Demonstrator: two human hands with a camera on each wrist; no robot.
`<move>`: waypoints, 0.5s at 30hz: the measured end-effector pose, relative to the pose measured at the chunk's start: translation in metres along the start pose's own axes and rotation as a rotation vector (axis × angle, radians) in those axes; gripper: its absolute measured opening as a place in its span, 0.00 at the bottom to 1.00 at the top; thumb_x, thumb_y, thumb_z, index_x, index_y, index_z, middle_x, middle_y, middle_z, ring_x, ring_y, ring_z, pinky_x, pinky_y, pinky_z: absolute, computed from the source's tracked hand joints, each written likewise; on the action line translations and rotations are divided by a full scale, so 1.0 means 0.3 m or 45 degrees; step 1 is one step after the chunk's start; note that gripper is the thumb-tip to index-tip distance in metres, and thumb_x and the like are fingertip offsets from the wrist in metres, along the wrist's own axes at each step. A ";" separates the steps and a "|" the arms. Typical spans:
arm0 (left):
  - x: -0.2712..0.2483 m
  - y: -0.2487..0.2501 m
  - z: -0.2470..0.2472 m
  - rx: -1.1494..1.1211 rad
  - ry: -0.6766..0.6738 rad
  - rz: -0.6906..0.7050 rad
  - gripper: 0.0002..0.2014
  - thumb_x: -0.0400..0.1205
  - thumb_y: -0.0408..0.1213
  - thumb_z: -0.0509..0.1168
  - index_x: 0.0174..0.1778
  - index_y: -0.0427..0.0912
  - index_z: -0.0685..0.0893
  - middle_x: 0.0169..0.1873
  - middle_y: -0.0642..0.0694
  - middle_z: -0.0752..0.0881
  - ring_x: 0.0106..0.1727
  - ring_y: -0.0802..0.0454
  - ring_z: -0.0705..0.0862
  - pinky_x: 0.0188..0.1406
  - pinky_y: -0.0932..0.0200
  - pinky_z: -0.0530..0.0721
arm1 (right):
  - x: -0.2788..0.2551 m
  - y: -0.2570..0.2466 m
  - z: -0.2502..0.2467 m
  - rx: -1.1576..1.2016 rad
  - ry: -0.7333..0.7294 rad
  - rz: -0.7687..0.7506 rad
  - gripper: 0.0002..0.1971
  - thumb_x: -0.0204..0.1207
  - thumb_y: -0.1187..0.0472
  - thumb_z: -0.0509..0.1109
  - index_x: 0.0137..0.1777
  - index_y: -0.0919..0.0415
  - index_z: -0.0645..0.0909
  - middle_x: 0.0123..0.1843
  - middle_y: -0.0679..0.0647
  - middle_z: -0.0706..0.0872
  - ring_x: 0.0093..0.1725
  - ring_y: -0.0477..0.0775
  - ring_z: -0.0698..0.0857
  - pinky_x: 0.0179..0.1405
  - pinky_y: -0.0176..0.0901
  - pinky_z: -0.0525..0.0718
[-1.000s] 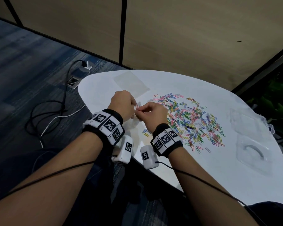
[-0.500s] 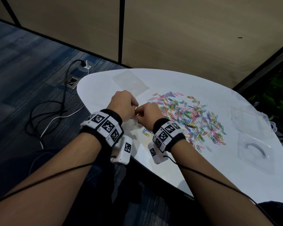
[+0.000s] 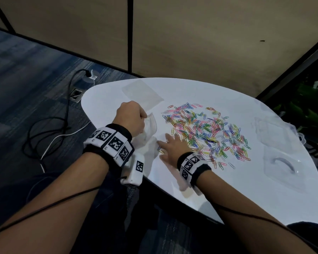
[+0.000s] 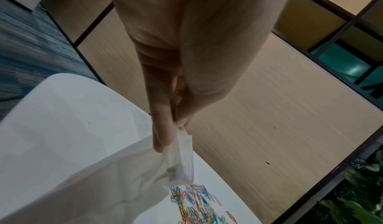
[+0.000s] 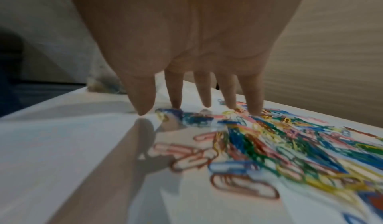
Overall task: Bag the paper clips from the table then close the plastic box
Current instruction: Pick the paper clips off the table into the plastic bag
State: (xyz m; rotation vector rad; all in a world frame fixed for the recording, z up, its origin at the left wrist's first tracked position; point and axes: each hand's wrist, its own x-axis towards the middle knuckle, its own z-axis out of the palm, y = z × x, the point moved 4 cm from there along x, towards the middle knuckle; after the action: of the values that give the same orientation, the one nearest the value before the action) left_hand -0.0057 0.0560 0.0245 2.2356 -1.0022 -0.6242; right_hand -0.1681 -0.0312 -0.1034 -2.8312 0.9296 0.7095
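Left hand (image 3: 129, 117) fingers (image 4: 160, 129) pinch the bag (image 3: 151, 125); right hand (image 3: 173, 147) fingers (image 5: 176, 89) spread on clips (image 3: 206, 131), desk (image 3: 246, 189).

The worktop (image 3: 228, 189) is white, smooth and glossy enough to mirror fingers; the bag (image 4: 124, 175) is thin, clear, crinkled plastic; the paper clips (image 3: 206, 132) look colour-coated; the plastic box (image 3: 281, 167) is transparent; the floor (image 3: 26, 79) is rough blue carpet

Wall: tan wooden panels (image 3: 200, 43) with dark strips between them.
Floor: blue carpet (image 3: 26, 79) with black cables (image 3: 50, 125).
Corner: green plant (image 3: 312, 107).
Table: white, rounded (image 3: 246, 189).
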 end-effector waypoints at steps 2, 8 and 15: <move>0.003 -0.001 0.003 0.007 -0.013 -0.003 0.14 0.80 0.26 0.63 0.52 0.39 0.93 0.45 0.37 0.93 0.50 0.38 0.92 0.61 0.48 0.89 | -0.014 0.004 0.057 -0.003 0.047 0.079 0.30 0.83 0.50 0.61 0.82 0.42 0.54 0.86 0.62 0.54 0.81 0.76 0.57 0.73 0.72 0.67; 0.003 0.000 0.024 0.088 -0.080 -0.062 0.13 0.78 0.26 0.64 0.54 0.39 0.91 0.55 0.36 0.89 0.52 0.35 0.91 0.58 0.47 0.90 | -0.020 0.051 0.066 0.042 0.232 0.047 0.17 0.76 0.71 0.68 0.64 0.65 0.76 0.60 0.63 0.79 0.58 0.65 0.81 0.50 0.54 0.83; -0.004 0.004 0.035 0.164 -0.144 -0.092 0.16 0.77 0.24 0.64 0.57 0.40 0.91 0.54 0.38 0.90 0.54 0.38 0.90 0.57 0.49 0.90 | -0.009 0.237 -0.038 0.776 0.359 0.399 0.07 0.76 0.67 0.72 0.49 0.60 0.92 0.46 0.55 0.92 0.46 0.55 0.90 0.54 0.45 0.89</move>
State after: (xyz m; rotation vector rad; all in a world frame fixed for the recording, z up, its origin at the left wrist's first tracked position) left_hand -0.0136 0.0528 0.0180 2.3804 -1.0475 -0.7443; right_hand -0.2065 -0.0900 -0.0872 -2.2910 1.3684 0.0121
